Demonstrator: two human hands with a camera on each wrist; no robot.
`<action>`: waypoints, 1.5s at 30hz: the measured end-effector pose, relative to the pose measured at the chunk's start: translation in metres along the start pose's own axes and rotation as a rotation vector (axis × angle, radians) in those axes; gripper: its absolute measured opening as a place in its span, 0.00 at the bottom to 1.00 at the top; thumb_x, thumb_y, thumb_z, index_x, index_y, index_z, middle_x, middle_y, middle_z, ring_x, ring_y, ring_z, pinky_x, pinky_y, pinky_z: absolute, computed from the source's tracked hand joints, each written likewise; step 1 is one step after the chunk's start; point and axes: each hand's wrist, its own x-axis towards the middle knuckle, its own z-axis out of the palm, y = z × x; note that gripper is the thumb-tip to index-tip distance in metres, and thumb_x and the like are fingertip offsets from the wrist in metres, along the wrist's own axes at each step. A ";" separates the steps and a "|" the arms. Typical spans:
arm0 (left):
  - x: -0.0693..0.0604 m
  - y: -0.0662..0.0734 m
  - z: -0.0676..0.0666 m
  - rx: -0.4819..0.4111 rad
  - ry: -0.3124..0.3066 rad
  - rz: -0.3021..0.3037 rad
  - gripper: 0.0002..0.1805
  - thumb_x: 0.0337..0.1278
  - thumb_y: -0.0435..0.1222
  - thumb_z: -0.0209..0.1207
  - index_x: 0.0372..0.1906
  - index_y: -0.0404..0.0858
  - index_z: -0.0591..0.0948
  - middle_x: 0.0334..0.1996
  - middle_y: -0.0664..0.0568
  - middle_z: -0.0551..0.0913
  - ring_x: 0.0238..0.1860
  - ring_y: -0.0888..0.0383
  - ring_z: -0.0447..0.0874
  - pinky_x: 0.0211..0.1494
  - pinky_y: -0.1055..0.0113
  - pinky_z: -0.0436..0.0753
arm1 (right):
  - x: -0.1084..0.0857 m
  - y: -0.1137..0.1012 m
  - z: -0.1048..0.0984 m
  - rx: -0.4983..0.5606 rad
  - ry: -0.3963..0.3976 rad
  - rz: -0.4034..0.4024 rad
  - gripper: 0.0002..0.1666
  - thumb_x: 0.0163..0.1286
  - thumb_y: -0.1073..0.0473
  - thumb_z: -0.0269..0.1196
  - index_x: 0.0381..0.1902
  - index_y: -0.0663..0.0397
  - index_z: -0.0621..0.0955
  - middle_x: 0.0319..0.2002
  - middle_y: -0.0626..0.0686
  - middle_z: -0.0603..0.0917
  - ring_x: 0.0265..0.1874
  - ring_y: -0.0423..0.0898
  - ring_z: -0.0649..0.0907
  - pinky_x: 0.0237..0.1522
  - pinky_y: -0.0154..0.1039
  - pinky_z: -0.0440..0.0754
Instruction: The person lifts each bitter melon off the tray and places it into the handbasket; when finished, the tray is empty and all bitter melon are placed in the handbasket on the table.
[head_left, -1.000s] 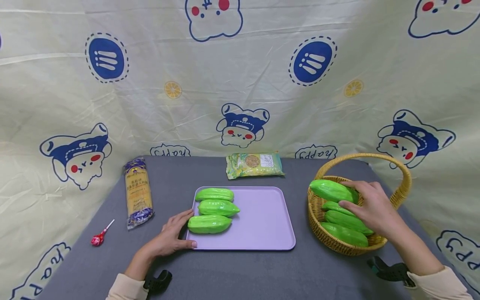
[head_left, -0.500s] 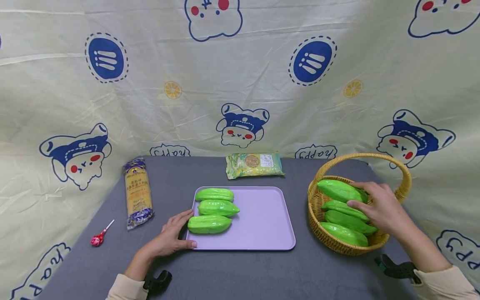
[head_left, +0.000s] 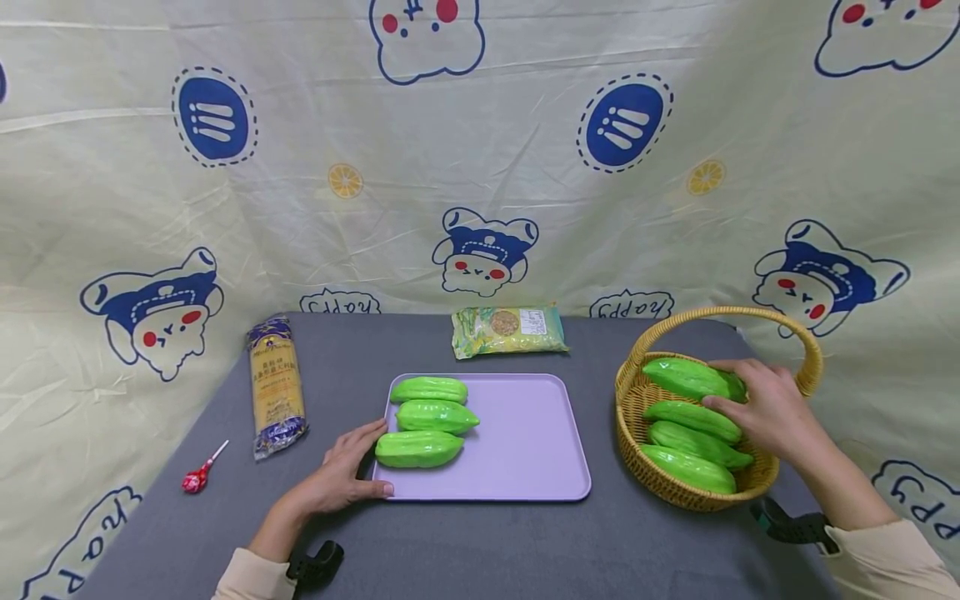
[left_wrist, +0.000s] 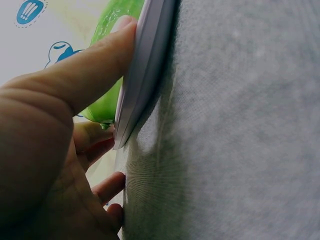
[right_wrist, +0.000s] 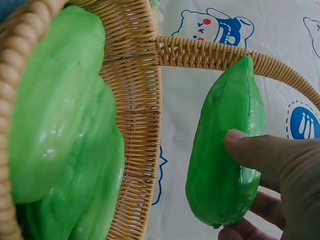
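The right hand [head_left: 765, 410] pinches a green ridged vegetable [head_left: 688, 378] by its right end, over the back of the wicker basket [head_left: 637, 475]. In the right wrist view, thumb and fingers grip that vegetable [right_wrist: 225, 150] beside the basket wall [right_wrist: 137, 115]. Three more green vegetables [head_left: 688, 469] lie in the basket. The left hand [head_left: 339, 471] rests at the left edge of the lilac tray [head_left: 525, 442], its thumb on the near rim, fingers relaxed. Three green vegetables [head_left: 420, 448] lie in a column on the tray's left side.
A yellow pasta packet [head_left: 276, 383] lies at the left of the grey table [head_left: 480, 550], with a red lollipop [head_left: 195, 481] nearer the front. Behind the tray is a green and yellow packet [head_left: 510, 331]. The basket's tall handle [head_left: 720, 311] arches over it; a printed cloth hangs behind.
The right hand and its vegetable have moved rightward over the basket, uncovering more of the vegetables beneath. The left hand and tray have not moved.
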 end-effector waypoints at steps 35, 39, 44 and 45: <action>0.001 -0.003 0.001 0.009 0.004 -0.005 0.50 0.44 0.51 0.69 0.71 0.37 0.59 0.72 0.43 0.57 0.68 0.37 0.52 0.62 0.33 0.52 | 0.040 0.033 0.025 0.019 -0.145 0.168 0.35 0.63 0.45 0.63 0.59 0.63 0.71 0.57 0.71 0.70 0.51 0.66 0.64 0.45 0.57 0.61; 0.000 -0.002 0.001 0.012 0.005 -0.002 0.50 0.44 0.50 0.69 0.71 0.37 0.59 0.72 0.43 0.57 0.68 0.36 0.52 0.62 0.32 0.52 | 0.042 0.038 0.030 0.000 -0.132 0.145 0.32 0.60 0.52 0.66 0.57 0.67 0.72 0.54 0.72 0.73 0.49 0.65 0.70 0.46 0.55 0.57; 0.000 -0.002 0.000 0.011 0.004 0.000 0.51 0.43 0.50 0.69 0.71 0.36 0.59 0.72 0.42 0.56 0.68 0.36 0.52 0.62 0.32 0.52 | 0.045 0.043 0.033 -0.016 -0.158 0.145 0.32 0.59 0.56 0.66 0.56 0.69 0.73 0.51 0.74 0.74 0.49 0.67 0.72 0.47 0.56 0.57; 0.000 -0.001 0.000 0.012 0.003 0.000 0.51 0.44 0.50 0.69 0.71 0.36 0.59 0.72 0.42 0.56 0.68 0.36 0.52 0.62 0.32 0.52 | 0.045 0.043 0.034 -0.016 -0.166 0.147 0.32 0.59 0.56 0.66 0.56 0.70 0.73 0.51 0.74 0.74 0.49 0.67 0.72 0.47 0.57 0.57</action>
